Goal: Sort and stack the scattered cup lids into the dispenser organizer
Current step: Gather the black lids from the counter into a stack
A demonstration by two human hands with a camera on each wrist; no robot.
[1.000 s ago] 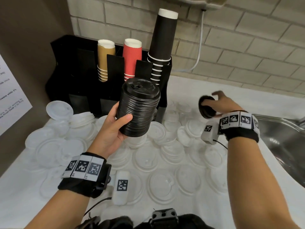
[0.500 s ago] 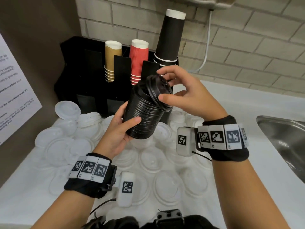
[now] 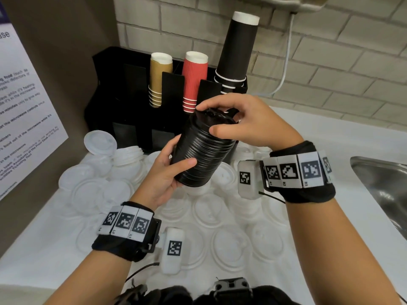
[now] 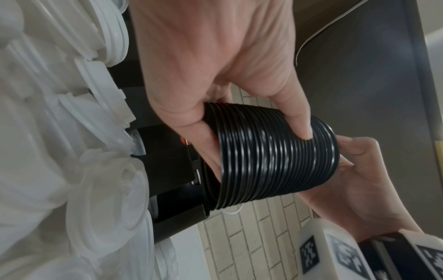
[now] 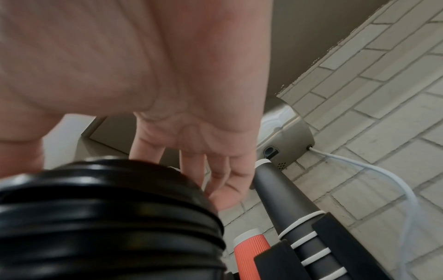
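Note:
A tall stack of black cup lids (image 3: 204,150) (image 4: 275,157) (image 5: 100,217) tilts in the air in front of the black dispenser organizer (image 3: 123,111). My left hand (image 3: 167,172) (image 4: 215,75) grips the lower part of the stack, thumb across its ribbed side. My right hand (image 3: 244,122) (image 5: 191,142) curls over the top lid, thumb on the near rim and fingertips over the far edge. Several white lids (image 3: 231,247) lie scattered over the white counter below, with a small white stack (image 3: 130,154) by the organizer's base.
The organizer holds stacks of tan cups (image 3: 159,78), red cups (image 3: 195,80) and tall black cups (image 3: 237,51). A steel sink (image 3: 383,190) lies at the right. A brick wall with a white cable (image 3: 284,69) is behind, and a printed notice (image 3: 24,119) hangs on the left wall.
My right hand brought a single black lid from the right over to the stack and has pressed it down flat on top. The left hand kept the stack, tilting it slightly.

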